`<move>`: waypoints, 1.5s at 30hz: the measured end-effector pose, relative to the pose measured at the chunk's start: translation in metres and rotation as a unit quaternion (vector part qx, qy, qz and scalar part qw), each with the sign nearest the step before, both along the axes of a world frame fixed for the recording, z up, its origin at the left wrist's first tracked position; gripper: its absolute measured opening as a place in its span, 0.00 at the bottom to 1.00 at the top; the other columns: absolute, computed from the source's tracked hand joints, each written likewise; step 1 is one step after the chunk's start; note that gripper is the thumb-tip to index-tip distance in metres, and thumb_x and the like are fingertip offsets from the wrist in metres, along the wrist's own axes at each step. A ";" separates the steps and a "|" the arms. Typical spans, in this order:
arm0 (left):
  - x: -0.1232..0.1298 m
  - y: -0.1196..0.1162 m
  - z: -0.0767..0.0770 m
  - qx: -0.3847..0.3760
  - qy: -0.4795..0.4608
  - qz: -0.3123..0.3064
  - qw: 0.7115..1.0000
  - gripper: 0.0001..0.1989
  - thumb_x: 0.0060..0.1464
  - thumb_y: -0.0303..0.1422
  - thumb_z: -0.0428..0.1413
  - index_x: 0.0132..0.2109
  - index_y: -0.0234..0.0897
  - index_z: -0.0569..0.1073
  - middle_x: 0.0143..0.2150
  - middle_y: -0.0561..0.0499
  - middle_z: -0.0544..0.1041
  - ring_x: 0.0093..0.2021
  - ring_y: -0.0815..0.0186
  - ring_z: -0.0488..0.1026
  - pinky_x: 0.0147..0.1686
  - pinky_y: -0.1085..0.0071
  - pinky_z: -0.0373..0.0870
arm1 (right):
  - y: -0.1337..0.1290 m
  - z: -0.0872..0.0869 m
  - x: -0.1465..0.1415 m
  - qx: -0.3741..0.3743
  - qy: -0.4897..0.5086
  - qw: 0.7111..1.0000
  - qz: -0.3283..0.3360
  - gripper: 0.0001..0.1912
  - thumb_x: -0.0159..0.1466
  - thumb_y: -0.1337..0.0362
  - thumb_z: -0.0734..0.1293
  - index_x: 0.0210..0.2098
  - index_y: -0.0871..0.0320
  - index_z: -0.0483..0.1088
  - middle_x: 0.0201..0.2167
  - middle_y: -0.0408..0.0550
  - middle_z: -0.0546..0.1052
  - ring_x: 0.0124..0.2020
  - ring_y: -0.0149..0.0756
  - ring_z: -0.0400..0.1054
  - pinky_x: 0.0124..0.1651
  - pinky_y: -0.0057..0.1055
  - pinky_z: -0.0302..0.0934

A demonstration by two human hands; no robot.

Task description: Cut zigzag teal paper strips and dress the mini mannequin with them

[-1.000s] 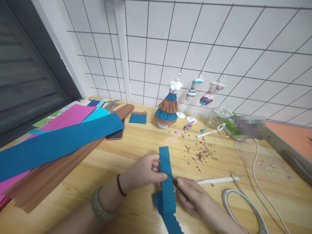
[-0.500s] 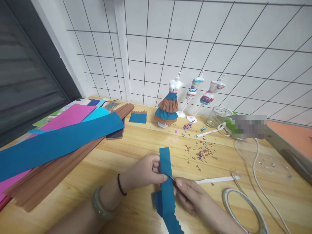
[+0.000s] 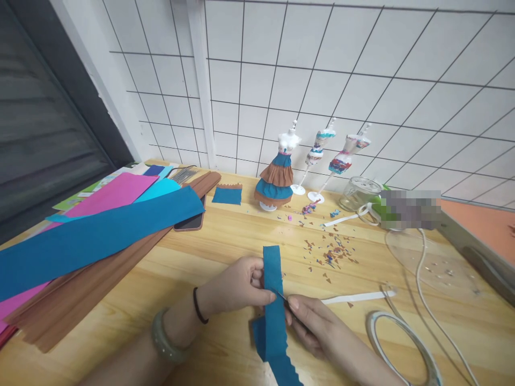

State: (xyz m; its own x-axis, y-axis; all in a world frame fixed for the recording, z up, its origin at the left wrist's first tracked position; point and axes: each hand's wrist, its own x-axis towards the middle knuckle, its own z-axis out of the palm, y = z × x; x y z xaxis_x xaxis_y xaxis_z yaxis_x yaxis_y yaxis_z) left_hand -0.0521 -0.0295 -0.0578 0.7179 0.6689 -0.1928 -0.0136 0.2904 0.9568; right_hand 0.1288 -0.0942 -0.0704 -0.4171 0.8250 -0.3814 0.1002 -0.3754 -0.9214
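A long blue crepe paper strip [image 3: 272, 268] hangs upright above the table, its lower part folded over and its lower right edge cut in a zigzag. My left hand [image 3: 245, 284] pinches it from the left side, thumb in front and fingers behind. On the right, my right hand [image 3: 316, 324] is closed around dark scissors [image 3: 284, 298], mostly hidden by the fingers. Their tip lies against the strip's right edge, close to my left thumb. Small brown and blue triangular scraps [image 3: 332, 254] are scattered behind my right hand.
At the back stand a mini dress form [image 3: 277, 179] in a tiered blue and brown skirt and two bare-stand forms. Coloured paper sheets [image 3: 100, 230] overlap a phone [image 3: 189, 222] at left. Right are a glass jar [image 3: 359, 193], a tape roll [image 3: 402, 348] and a white cable [image 3: 426, 295].
Both hands, the strip and the scissors stay in almost the same place. The whole view has shifted very slightly.
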 end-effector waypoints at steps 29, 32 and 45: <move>-0.003 0.002 -0.008 0.007 0.031 -0.008 0.999 0.12 0.44 0.34 0.60 0.35 0.32 0.70 0.29 0.50 0.75 0.28 0.68 0.73 0.28 0.73 0.71 | 0.001 0.013 -0.007 -0.001 0.044 0.999 -0.019 0.22 0.61 0.47 0.57 0.29 0.61 0.68 0.13 0.32 0.46 0.15 0.24 0.36 0.17 0.26 0.29; -0.003 0.002 -0.009 0.012 0.025 -0.007 1.000 0.12 0.44 0.34 0.60 0.35 0.32 0.70 0.29 0.50 0.75 0.28 0.68 0.74 0.28 0.73 0.71 | 0.002 0.014 -0.008 -0.004 0.047 0.999 -0.023 0.22 0.60 0.46 0.59 0.28 0.60 0.68 0.14 0.33 0.47 0.15 0.24 0.36 0.17 0.26 0.30; -0.003 -0.001 -0.007 -0.035 0.051 0.041 0.997 0.25 0.40 0.32 0.63 0.48 0.32 0.69 0.23 0.52 0.78 0.24 0.69 0.75 0.28 0.73 0.72 | 0.004 0.004 -0.002 0.006 0.018 0.999 -0.042 0.23 0.62 0.47 0.56 0.30 0.61 0.68 0.12 0.32 0.47 0.13 0.23 0.37 0.16 0.25 0.31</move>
